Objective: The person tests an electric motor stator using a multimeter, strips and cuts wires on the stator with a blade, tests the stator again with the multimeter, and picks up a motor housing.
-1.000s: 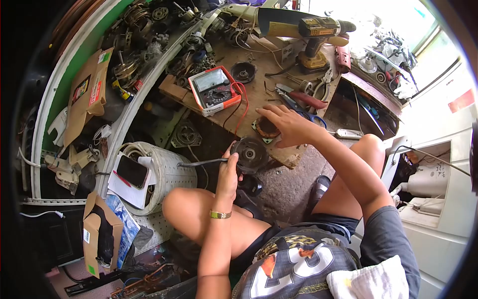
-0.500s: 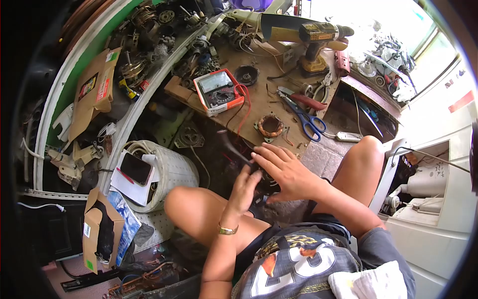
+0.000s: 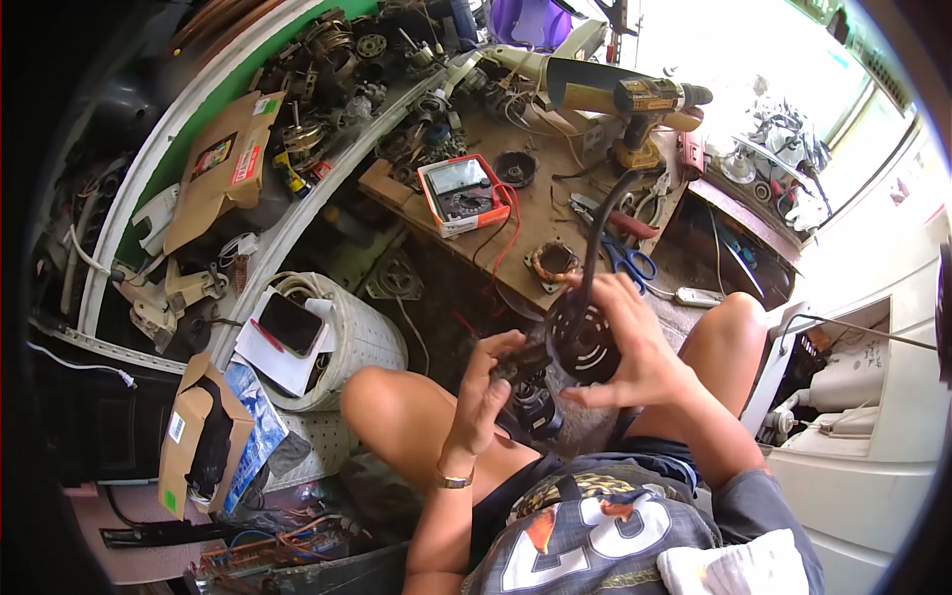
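Observation:
In front of my lap, my right hand (image 3: 640, 347) grips a round black slotted housing (image 3: 592, 342), its fingers over the top and thumb below. A thick black cable (image 3: 595, 228) rises from it in a curve above the bench. My left hand (image 3: 479, 397) is closed, thumb against fingers, at a dark motor part (image 3: 535, 402) just left of the housing. Shadow and blur hide where these two pieces meet. Close beyond the hands, a copper-wound stator (image 3: 553, 263) lies at the bench edge.
On the wooden bench (image 3: 496, 253) are a multimeter (image 3: 464, 193) with red leads, blue-handled scissors (image 3: 631, 266), pliers (image 3: 651, 203) and a cordless drill (image 3: 640, 119). A white bucket (image 3: 367, 342) bearing a phone (image 3: 293, 322) stands left. An open white appliance (image 3: 853, 436) is at right.
My hands have moved apart, and the slotted housing now shows in my right hand, turned towards me. The black cable has swung from the left to upright. The camera view has shifted slightly.

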The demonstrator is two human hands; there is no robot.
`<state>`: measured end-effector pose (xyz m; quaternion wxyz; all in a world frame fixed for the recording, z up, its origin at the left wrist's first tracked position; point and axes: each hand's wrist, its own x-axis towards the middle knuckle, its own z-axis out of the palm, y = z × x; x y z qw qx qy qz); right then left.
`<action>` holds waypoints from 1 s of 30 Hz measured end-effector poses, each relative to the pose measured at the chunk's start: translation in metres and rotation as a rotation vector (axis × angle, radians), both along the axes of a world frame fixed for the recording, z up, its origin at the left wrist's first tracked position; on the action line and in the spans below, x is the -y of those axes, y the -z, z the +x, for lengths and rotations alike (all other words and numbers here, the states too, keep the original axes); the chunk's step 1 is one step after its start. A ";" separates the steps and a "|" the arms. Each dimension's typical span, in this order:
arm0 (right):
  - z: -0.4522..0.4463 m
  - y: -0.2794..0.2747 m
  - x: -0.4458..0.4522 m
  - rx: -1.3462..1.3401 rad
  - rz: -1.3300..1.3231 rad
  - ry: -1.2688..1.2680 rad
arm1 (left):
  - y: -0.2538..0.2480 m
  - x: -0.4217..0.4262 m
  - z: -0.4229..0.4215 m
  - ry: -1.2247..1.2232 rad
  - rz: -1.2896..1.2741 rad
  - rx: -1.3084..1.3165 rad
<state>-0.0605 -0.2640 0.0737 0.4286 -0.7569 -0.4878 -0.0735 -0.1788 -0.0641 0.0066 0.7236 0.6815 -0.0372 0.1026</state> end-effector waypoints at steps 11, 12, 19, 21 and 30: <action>0.017 -0.042 -0.022 -0.233 0.332 -0.149 | 0.097 -0.018 -0.011 -0.268 -0.635 -0.330; 0.017 -0.048 -0.023 -0.260 0.347 -0.179 | 0.092 -0.017 -0.012 -0.139 -0.795 -0.357; 0.014 -0.048 -0.019 -0.514 0.365 -0.276 | 0.068 -0.011 -0.020 0.269 -1.428 -0.288; 0.017 -0.046 -0.010 -0.615 0.280 -0.259 | 0.066 -0.020 -0.034 0.251 -1.251 -0.285; 0.035 0.002 -0.010 -0.911 0.104 -0.394 | -0.006 -0.047 -0.045 0.160 -0.652 -0.119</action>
